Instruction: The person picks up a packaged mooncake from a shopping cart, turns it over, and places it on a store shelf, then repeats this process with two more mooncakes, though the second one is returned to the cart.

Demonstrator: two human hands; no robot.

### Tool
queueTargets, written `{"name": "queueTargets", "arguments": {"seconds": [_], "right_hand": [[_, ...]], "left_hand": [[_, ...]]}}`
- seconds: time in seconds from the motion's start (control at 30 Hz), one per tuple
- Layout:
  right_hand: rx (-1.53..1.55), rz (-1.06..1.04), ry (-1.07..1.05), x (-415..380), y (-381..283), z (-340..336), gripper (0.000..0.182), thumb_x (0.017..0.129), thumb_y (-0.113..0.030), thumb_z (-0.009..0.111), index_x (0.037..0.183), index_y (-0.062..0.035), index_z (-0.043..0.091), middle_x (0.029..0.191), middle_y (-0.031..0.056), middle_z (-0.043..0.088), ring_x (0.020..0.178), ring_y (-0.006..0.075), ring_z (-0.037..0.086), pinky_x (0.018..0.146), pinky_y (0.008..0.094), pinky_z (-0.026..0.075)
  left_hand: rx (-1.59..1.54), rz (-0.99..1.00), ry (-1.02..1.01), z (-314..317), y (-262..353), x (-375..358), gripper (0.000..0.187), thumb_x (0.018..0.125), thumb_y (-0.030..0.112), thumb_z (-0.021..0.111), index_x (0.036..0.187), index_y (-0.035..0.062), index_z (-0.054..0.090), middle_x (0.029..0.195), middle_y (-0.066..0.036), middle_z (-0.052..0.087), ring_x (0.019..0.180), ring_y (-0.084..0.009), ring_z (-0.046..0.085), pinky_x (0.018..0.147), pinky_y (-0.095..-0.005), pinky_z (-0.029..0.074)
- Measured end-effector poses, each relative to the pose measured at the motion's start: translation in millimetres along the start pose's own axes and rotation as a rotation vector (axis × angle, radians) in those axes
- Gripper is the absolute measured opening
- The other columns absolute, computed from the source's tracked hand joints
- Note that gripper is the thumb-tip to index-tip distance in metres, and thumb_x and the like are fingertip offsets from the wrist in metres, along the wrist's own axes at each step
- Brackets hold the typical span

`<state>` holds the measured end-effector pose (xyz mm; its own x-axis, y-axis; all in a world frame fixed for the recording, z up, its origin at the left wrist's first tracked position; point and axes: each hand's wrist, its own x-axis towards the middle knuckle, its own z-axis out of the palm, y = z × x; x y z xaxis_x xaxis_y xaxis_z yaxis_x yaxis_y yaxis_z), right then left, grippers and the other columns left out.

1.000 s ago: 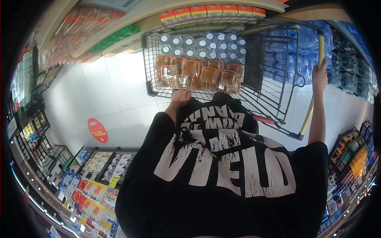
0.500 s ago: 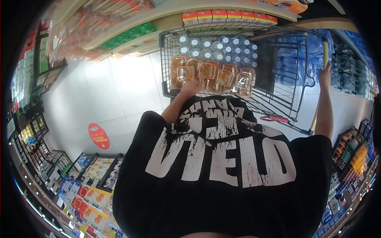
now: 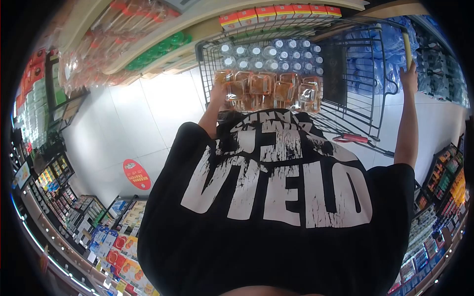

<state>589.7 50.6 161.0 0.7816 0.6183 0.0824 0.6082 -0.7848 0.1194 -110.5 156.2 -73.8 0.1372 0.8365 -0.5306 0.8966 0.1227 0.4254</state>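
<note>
A black wire shopping cart (image 3: 355, 116) stands in front of me. Clear plastic packs of orange-brown food (image 3: 261, 85) lie stacked along its near side, and rows of white-capped water bottles (image 3: 256, 51) sit behind them. My left hand (image 3: 217, 92) is at the left end of the packs, against the leftmost ones. Its fingers are blurred and partly hidden, so a grip cannot be made out. On the right, my right hand (image 3: 409, 79) is closed around the cart's yellow handle (image 3: 407, 52).
Shelves with red-and-yellow boxes (image 3: 265, 14) and green-topped goods (image 3: 160, 49) run beyond the cart. Wrapped blue bottle packs (image 3: 365, 59) are stacked behind the handle end. A red round floor sticker (image 3: 137, 174) marks the pale tiles at left. Stacked cartons (image 3: 123, 256) stand at lower left.
My left hand has moved left from the middle-left packs to the left end of the stack. My right hand still holds the handle and appears slightly higher in the view.
</note>
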Motion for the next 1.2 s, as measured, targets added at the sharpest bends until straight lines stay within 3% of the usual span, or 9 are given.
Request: {"name": "queueTargets", "arguments": {"seconds": [0.3, 0.43, 0.77, 0.8, 0.9, 0.97, 1.0, 1.1, 1.2], "right_hand": [[0.016, -0.006, 0.004, 2, 0, 0, 0.066, 0.077, -0.046, 0.056, 0.132, -0.0231, 0.029, 0.115, 0.0202, 0.053, 0.105, 0.0395, 0.052, 0.084, 0.0478, 0.042], [0.021, 0.004, 0.042, 0, 3, 2, 0.063, 0.075, -0.048, 0.056, 0.129, -0.0238, 0.032, 0.11, 0.019, 0.054, 0.101, 0.038, 0.054, 0.081, 0.0492, 0.044], [-0.002, 0.075, 0.094, -11, -10, -8, 0.062, 0.074, -0.05, 0.057, 0.127, -0.0216, 0.037, 0.113, 0.0154, 0.052, 0.102, 0.0363, 0.054, 0.083, 0.0469, 0.044], [0.056, 0.042, 0.132, -13, -12, -11, 0.064, 0.075, -0.049, 0.057, 0.128, -0.0209, 0.037, 0.114, 0.0171, 0.052, 0.105, 0.0368, 0.052, 0.083, 0.0468, 0.043], [0.146, -0.037, 0.232, -14, 1, -6, 0.061, 0.075, -0.038, 0.062, 0.128, -0.0149, 0.041, 0.115, 0.0183, 0.05, 0.106, 0.0354, 0.05, 0.084, 0.044, 0.043], [0.477, -0.256, 0.423, -15, 11, -5, 0.053, 0.076, -0.022, 0.064, 0.123, -0.0065, 0.045, 0.114, 0.0168, 0.05, 0.103, 0.0299, 0.05, 0.081, 0.038, 0.045], [0.717, -0.181, 0.573, -19, 8, 0, 0.045, 0.075, -0.014, 0.066, 0.116, -0.0021, 0.049, 0.109, 0.0134, 0.051, 0.089, 0.0225, 0.054, 0.075, 0.033, 0.047], [1.086, 0.065, 0.706, -85, -46, -18, 0.034, 0.079, -0.011, 0.062, 0.11, -0.0004, 0.053, 0.099, 0.0122, 0.056, 0.087, 0.0178, 0.056, 0.073, 0.0293, 0.047], [1.08, -0.023, 0.501, -158, -93, -35, 0.02, 0.083, -0.007, 0.058, 0.102, 0.0001, 0.058, 0.09, 0.0095, 0.063, 0.089, 0.0164, 0.059, 0.075, 0.0297, 0.047]], "left_hand": [[-0.02, -0.301, -0.17, 22, -19, 8, 0.052, 0.08, 0.048, 0.054, 0.101, 0.0014, 0.059, 0.095, -0.021, 0.062, 0.093, -0.0352, 0.06, 0.08, -0.0415, 0.047], [-0.028, -0.316, -0.115, 32, -28, -7, 0.044, 0.075, 0.041, 0.061, 0.1, 0.0042, 0.061, 0.095, -0.016, 0.064, 0.086, -0.028, 0.063, 0.076, -0.0362, 0.048], [-0.365, -0.151, -0.068, 34, -28, -19, 0.013, 0.083, 0.014, 0.051, 0.083, 0.0011, 0.053, 0.079, -0.01, 0.062, 0.07, -0.0148, 0.061, 0.056, -0.0285, 0.047], [-0.607, -0.148, -0.05, 25, -21, -27, 0.011, 0.085, 0.011, 0.051, 0.079, 0.0014, 0.051, 0.074, -0.006, 0.06, 0.064, -0.011, 0.057, 0.055, -0.0264, 0.046], [-0.464, 0.074, 0.09, -1, -12, -40, 0.014, 0.085, 0.012, 0.054, 0.079, 0.0015, 0.049, 0.07, -0.004, 0.056, 0.06, -0.0091, 0.052, 0.056, -0.0261, 0.048], [-0.498, 0.071, 0.089, -15, -11, -42, 0.016, 0.082, 0.016, 0.059, 0.083, 0.0023, 0.052, 0.075, -0.01, 0.06, 0.07, -0.0166, 0.058, 0.063, -0.0301, 0.046], [-0.56, 0.111, 0.087, -21, -8, -42, 0.014, 0.082, 0.015, 0.059, 0.082, 0.0028, 0.051, 0.074, -0.008, 0.058, 0.069, -0.0159, 0.058, 0.062, -0.0297, 0.046], [-0.71, 0.194, 0.059, -55, 33, -56, 0.013, 0.084, 0.011, 0.058, 0.08, 0.0027, 0.049, 0.073, -0.004, 0.056, 0.067, -0.0116, 0.056, 0.056, -0.0252, 0.046], [-0.693, 0.274, 0.03, -84, 84, -70, 0.009, 0.086, 0.005, 0.055, 0.082, 0.0016, 0.048, 0.075, -0.003, 0.05, 0.07, -0.0089, 0.053, 0.066, -0.0246, 0.051]]}}
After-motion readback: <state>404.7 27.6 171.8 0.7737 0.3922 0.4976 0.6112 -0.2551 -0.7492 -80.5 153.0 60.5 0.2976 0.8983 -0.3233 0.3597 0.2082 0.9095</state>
